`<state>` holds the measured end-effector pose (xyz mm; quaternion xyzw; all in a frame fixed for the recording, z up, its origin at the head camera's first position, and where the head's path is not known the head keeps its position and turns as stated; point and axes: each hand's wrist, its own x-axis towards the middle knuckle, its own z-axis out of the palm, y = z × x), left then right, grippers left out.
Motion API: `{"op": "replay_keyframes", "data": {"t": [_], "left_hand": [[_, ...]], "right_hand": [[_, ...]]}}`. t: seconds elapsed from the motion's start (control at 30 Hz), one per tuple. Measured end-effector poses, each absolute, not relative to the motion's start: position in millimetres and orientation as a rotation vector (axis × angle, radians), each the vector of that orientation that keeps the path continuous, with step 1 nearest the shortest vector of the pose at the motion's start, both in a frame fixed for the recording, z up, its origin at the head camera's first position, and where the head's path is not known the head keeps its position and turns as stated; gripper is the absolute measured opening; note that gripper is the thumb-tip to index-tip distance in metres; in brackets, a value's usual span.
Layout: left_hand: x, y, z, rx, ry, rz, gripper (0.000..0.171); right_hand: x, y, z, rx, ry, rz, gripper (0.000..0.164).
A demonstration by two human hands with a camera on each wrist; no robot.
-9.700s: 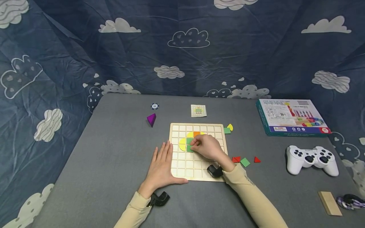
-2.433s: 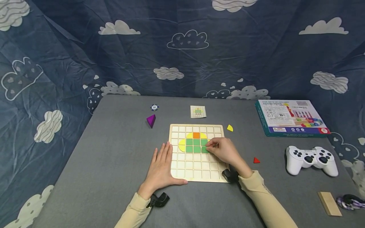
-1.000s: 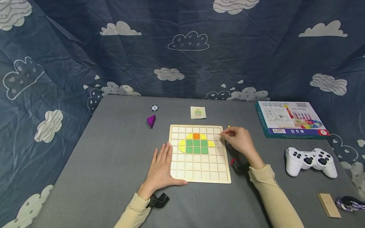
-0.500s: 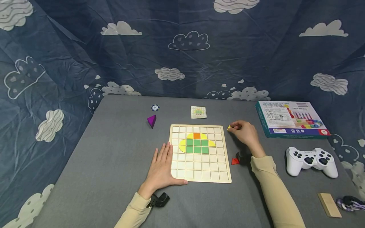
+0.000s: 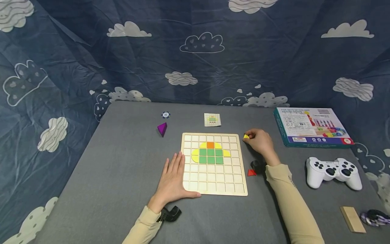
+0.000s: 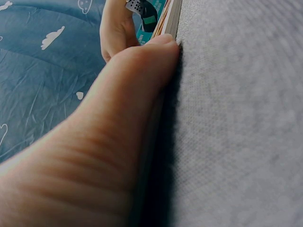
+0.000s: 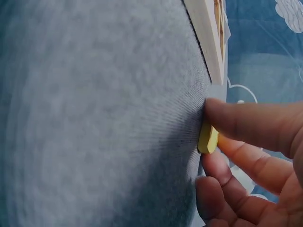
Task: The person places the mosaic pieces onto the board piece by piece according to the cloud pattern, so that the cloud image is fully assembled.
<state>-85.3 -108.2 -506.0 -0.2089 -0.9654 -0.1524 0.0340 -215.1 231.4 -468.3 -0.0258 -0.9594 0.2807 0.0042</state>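
Note:
A pale wooden grid board (image 5: 214, 187) lies on the grey table. Green square tiles (image 5: 211, 156) fill two rows on it, with an orange square (image 5: 210, 145) above and yellow curved tiles (image 5: 195, 157) around them. My left hand (image 5: 170, 178) is spread flat along the board's left edge, its thumb at the front edge. Off the board's upper right corner, my right hand (image 5: 260, 140) pinches a yellow quarter-circle tile (image 7: 209, 137) between thumb and fingers, at the table surface. Red triangular tiles (image 5: 251, 173) lie beside the board, partly hidden by the black wrist camera (image 5: 257, 166).
A small pattern card (image 5: 212, 120) lies behind the board. Left of it are a poker chip (image 5: 166, 115) and a purple pyramid (image 5: 162, 129). To the right are a flat box (image 5: 313, 127), a white game controller (image 5: 333, 172), a wooden block (image 5: 352, 219) and a purple-and-black item (image 5: 374, 217).
More green tiles now sit on the board, and the loose green ones beside it are gone. My right hand has moved right, off the board, to the yellow tile. The left hand stays put.

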Motion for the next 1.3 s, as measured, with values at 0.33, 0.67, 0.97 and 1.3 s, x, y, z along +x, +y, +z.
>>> {"op": "replay_keyframes", "data": {"t": [0.33, 0.67, 0.97, 1.3], "left_hand": [[-85, -109, -505, -0.642, -2.961, -0.474, 0.138], [-85, -108, -505, -0.638, -2.969, -0.487, 0.138], [-85, -108, -505, -0.639, -2.962, -0.483, 0.138], [-84, -109, -506, -0.654, -2.926, -0.483, 0.137]], "right_hand": [[-203, 236, -462, -0.126, -2.976, 0.917, 0.019], [-185, 238, -458, -0.160, -2.952, 1.042, 0.022], [-166, 213, -458, 0.016, -2.870, 1.376, 0.014], [-150, 191, -457, 0.157, -2.964, 1.416, 0.011]]}}
